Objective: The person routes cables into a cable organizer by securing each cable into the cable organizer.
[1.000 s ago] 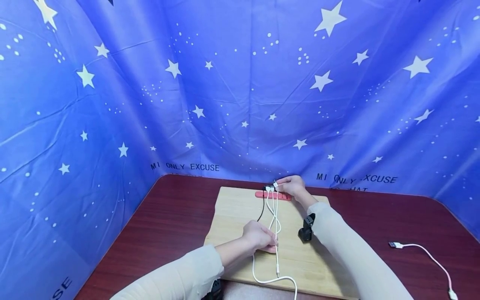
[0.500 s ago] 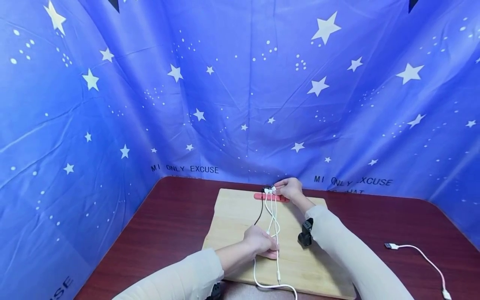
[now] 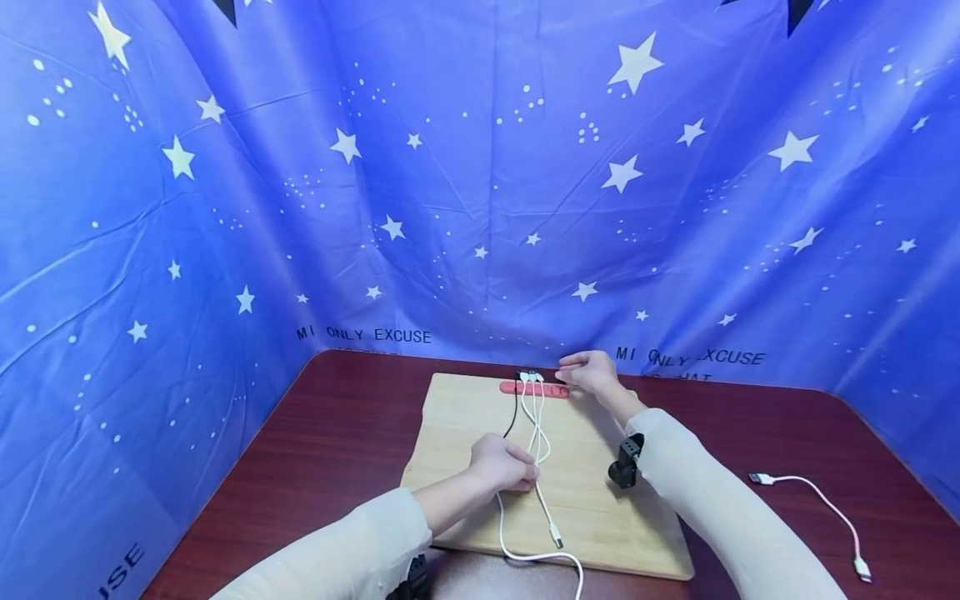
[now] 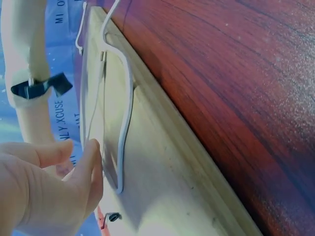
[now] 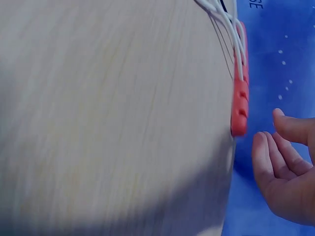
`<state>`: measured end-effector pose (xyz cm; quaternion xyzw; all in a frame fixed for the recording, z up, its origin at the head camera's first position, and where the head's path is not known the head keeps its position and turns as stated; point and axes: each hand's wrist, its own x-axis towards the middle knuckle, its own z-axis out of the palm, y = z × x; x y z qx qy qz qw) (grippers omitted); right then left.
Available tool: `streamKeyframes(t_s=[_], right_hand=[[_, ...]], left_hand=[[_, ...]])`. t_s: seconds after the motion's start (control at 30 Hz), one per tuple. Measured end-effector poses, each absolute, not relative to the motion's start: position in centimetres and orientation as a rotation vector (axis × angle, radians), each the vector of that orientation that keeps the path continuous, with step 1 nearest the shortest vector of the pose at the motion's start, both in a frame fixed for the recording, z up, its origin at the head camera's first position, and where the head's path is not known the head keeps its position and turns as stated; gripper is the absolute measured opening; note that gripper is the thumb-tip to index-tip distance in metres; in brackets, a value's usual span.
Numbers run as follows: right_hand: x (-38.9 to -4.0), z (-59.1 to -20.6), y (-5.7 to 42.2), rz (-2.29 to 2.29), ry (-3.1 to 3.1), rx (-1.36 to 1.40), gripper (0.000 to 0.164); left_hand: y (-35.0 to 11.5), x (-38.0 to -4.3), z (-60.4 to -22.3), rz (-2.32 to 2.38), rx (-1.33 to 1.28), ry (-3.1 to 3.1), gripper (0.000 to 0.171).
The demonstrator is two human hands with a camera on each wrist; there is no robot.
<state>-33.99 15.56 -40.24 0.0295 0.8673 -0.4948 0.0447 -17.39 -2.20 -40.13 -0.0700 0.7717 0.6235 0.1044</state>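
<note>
My left hand (image 3: 504, 463) is over the middle of a wooden board (image 3: 600, 525), pinching a white charging cable (image 3: 545, 504) at the fingertips. The cable bends there, and its connector end (image 3: 555, 536) lies toward the front edge. At the back of the board sits a red cable organizer (image 5: 240, 105) with slots. White cables and one black cable (image 3: 514, 412) run from it, their plugs (image 3: 532, 377) lined up at the back. My right hand (image 5: 288, 169) hovers just past the organizer's right end, thumb and fingers apart, holding nothing.
A separate white USB cable (image 3: 821, 496) lies on the dark red table (image 3: 750, 433) at right. Another white cable (image 3: 510, 550) loops over the board's front edge. A blue star-printed curtain (image 3: 465, 167) stands behind the table.
My right hand has let go of the white cable's plug at the organizer and moved away to the right. The lower cable end now slants to the right, still at my left fingertips.
</note>
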Motion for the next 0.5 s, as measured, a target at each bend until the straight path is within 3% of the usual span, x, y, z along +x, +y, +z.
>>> streamKeyframes(t_s=[0.5], right_hand=[[-31.0,-39.2,21.6,-1.482,2.663,-0.036,0.044]], left_hand=[[-3.2,-17.5,-39.6,1.799,-0.069,2.278,0.025]])
